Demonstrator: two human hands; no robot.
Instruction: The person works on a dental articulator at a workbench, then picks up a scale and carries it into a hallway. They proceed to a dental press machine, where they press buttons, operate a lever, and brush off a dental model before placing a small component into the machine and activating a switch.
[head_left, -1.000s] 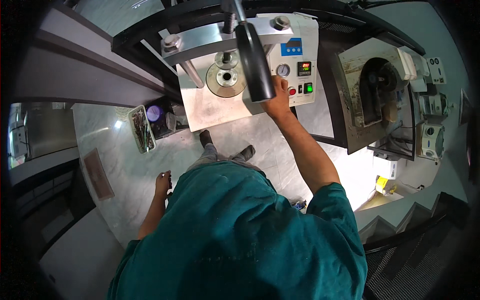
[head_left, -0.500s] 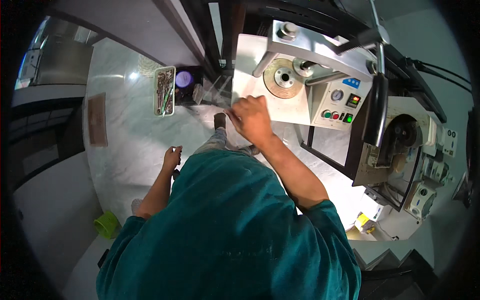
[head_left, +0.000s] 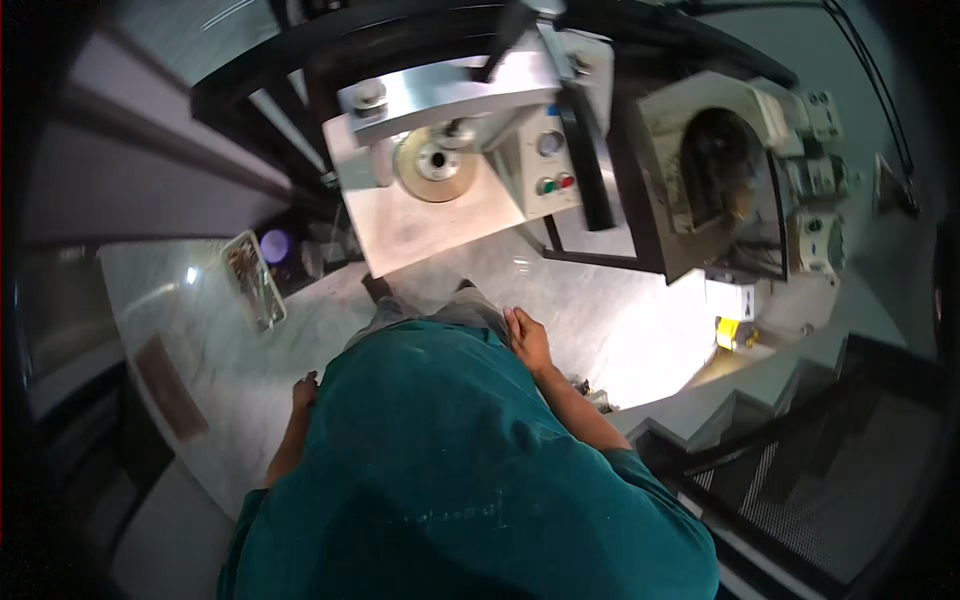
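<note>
My right hand (head_left: 527,338) hangs beside my right thigh, its fingers loosely bent and partly apart, with nothing visible in it. On the other side my left hand (head_left: 305,388) is low by my hip. Its fingers look curled in, and whatever they may hold is hidden. In front of me stands a bench press machine (head_left: 440,225) with a pale flat top, a thick metal crossbar (head_left: 450,97) and a long black-gripped lever (head_left: 588,160). A round metal disc (head_left: 438,165) with a dark central hole sits under the crossbar. Neither hand touches the machine.
Left of the machine, a long tray (head_left: 254,282) of thin metal tools lies on the floor near a purple round lid (head_left: 276,246). A brown board (head_left: 168,388) lies farther left. At right are a grimy boxy machine (head_left: 690,160) and black mesh furniture (head_left: 800,470).
My right hand has left the front edge of the machine and dropped beside my thigh. My view has turned right, so the machine and tray appear farther left. My left arm hangs lower.
</note>
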